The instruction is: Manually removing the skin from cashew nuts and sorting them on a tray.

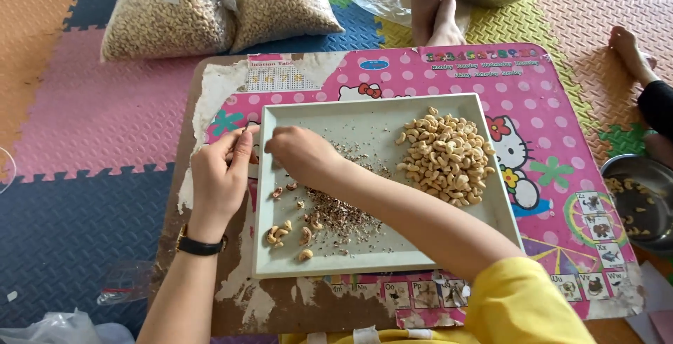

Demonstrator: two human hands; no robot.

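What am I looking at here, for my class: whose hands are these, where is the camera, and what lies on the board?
The single picture comes from a camera worn on a person's head, looking down. The left hand rests at the left rim of a pale square tray, fingers pinched, though what they hold is hidden. The right hand reaches across the tray, fingers curled. On the tray lie a heap of cashew kernels, a few darker kernels and skin crumbs. Underneath is a pink cartoon board. Two bags of cashews sit beyond.
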